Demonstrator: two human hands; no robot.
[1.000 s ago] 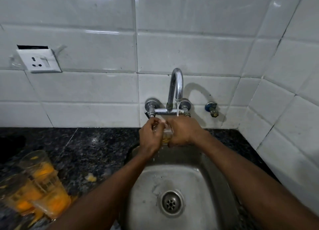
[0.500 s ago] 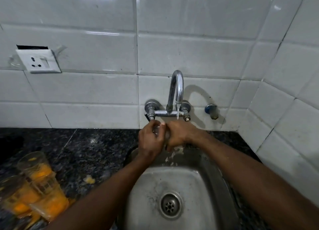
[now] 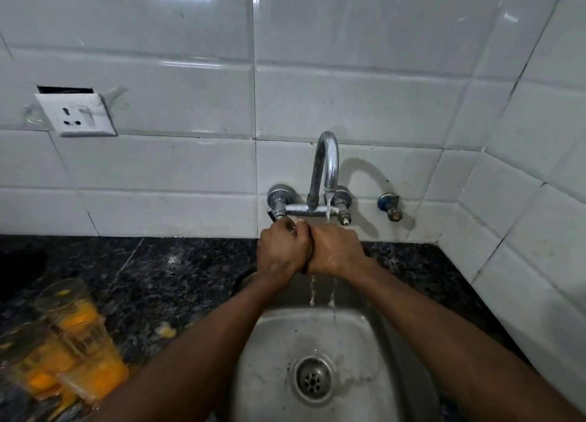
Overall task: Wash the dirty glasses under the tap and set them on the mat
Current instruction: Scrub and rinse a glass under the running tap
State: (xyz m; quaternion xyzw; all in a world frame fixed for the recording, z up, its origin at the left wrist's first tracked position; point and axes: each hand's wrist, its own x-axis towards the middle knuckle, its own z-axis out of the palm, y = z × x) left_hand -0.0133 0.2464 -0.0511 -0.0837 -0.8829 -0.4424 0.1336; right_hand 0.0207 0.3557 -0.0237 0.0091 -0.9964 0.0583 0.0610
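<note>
My left hand (image 3: 282,253) and my right hand (image 3: 337,250) are pressed together over the steel sink (image 3: 279,336), just under the tap (image 3: 326,164). Between them they grip a small clear glass (image 3: 293,230); only a glint of its rim shows above my left fingers. Water runs from the spout onto my right hand and drips off below into the basin. Three dirty glasses with orange residue (image 3: 68,307) (image 3: 92,367) (image 3: 28,358) stand blurred on the dark counter at the lower left. No mat is in view.
The black speckled granite counter (image 3: 177,272) surrounds the sink, with a small yellow scrap (image 3: 165,329) on it. The drain (image 3: 314,379) is at the basin's centre. White tiled walls close the back and right; a socket (image 3: 76,114) and a spare valve (image 3: 391,207) are mounted there.
My hands have closed tighter around the glass, which showed orange residue a second ago and is now almost hidden. Water now streams off my right hand into the sink.
</note>
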